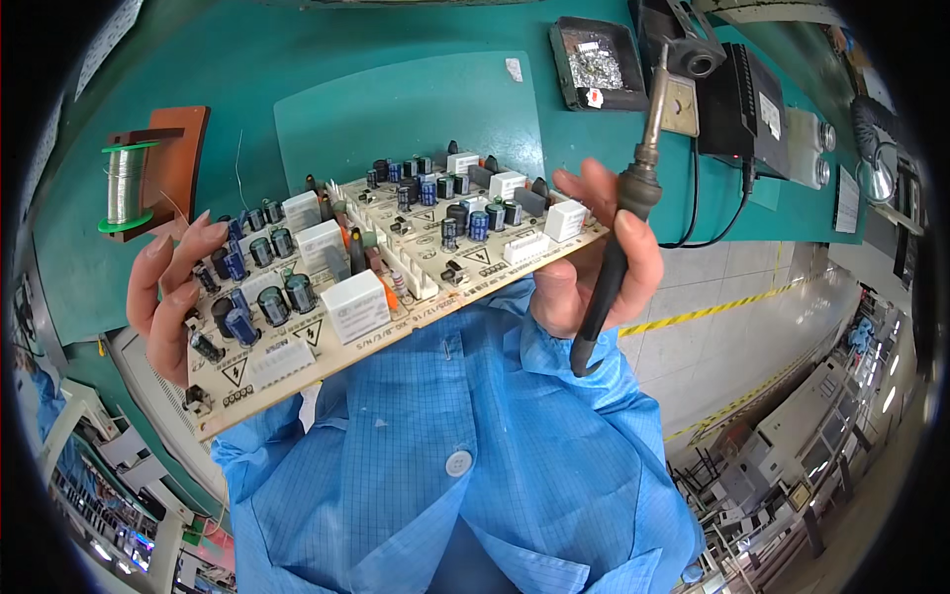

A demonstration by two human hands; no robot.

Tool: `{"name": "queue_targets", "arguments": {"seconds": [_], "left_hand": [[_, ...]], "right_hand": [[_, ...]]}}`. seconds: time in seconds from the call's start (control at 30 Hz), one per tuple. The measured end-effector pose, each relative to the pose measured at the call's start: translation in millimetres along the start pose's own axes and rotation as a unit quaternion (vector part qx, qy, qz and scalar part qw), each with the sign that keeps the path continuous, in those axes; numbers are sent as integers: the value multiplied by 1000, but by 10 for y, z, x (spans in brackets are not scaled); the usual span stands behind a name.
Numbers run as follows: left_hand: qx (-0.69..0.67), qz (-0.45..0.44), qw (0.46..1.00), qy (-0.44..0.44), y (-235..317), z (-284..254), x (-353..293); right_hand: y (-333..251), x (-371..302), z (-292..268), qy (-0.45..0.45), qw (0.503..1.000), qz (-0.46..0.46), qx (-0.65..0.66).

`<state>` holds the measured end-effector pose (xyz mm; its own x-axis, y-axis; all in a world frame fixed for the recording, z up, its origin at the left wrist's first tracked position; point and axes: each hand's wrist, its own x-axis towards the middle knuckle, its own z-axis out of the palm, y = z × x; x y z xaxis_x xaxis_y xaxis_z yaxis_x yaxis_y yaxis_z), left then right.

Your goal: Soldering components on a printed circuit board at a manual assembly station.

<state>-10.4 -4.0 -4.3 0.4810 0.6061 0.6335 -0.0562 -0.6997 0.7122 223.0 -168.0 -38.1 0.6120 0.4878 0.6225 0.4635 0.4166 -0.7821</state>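
A large circuit board (435, 309) is held up over the bench edge, tilted, its component side showing. Capacitors, white box-shaped parts and connectors crowd its face. My left hand (170, 292) grips its left end, fingers curled over the edge. At the right end, my right hand (599, 257) pinches the board's corner and also holds a soldering iron (641, 188) between its fingers. The iron's metal tip points up and away from the board, and its dark handle hangs down past my palm. The underside of the board is hidden.
A solder wire spool (127, 188) sits on a brown stand at the left. A green mat (406, 109) covers the bench (237, 79). At the back right are a black tray (599, 64) of metal scraps, an iron holder (693, 49) and a black soldering station (752, 109) with cables.
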Motion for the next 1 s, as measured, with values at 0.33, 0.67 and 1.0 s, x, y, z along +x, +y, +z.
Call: {"name": "queue_targets", "arguments": {"seconds": [0.33,0.67,1.0], "left_hand": [[-1,-26,1000,-11,281,108,114],[319,-32,931,-173,433,-31,323],[261,-89,960,-42,588,300,251]], "right_hand": [[-104,98,-141,-94,988,-26,-118],[-85,10,-255,-90,988,-21,-128],[-14,-138,-265,-53,990,-18,-133]]}}
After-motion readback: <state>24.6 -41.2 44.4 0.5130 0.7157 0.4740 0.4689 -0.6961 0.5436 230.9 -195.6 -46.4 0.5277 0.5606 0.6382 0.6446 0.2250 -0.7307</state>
